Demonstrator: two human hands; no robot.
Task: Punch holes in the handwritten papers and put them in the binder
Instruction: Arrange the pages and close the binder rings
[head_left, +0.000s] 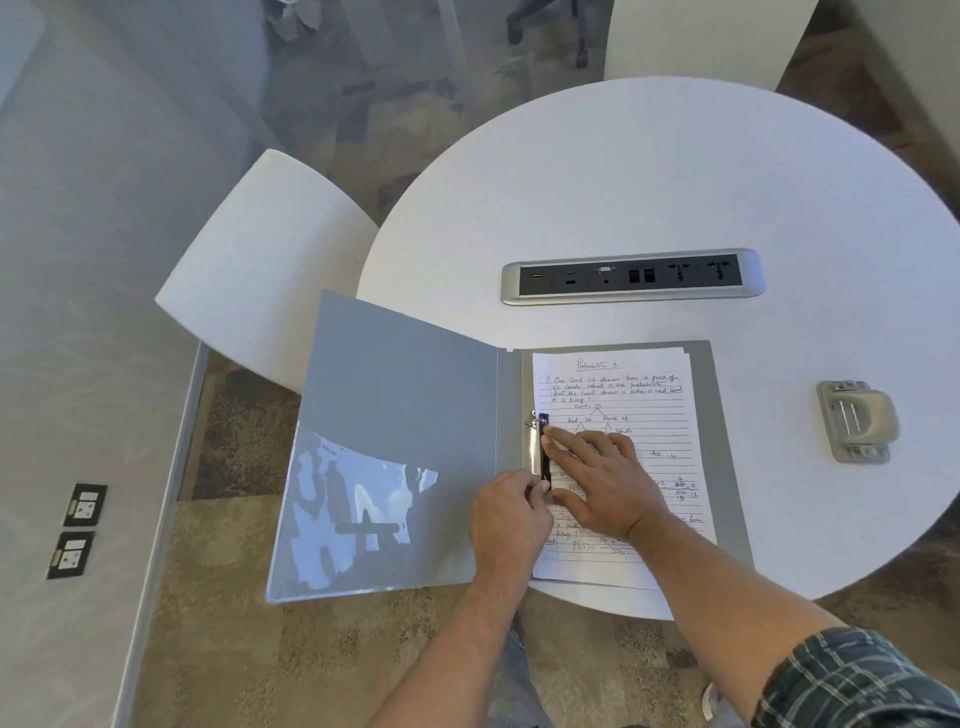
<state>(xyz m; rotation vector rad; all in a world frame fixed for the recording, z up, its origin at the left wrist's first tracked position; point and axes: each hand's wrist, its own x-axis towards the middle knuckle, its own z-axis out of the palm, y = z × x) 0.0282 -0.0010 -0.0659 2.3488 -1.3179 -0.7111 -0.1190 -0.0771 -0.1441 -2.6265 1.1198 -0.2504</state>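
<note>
A grey binder (405, 415) lies open at the near left edge of the round white table (675, 182), its front cover hanging past the rim. The handwritten papers (623, 384) rest on the binder's right half, beside the metal ring clip (537, 441) at the spine. My left hand (511, 519) pinches the lower end of the clip. My right hand (602, 478) lies flat on the papers with its fingers spread, fingertips touching the clip. The grey hole punch (857, 421) sits on the table to the right of the binder, away from both hands.
A silver power and socket strip (634, 276) is set into the table beyond the binder. A white chair (265, 260) stands at the table's left. A clear pocket (353, 509) covers the lower inside of the binder's cover. Carpet floor lies below.
</note>
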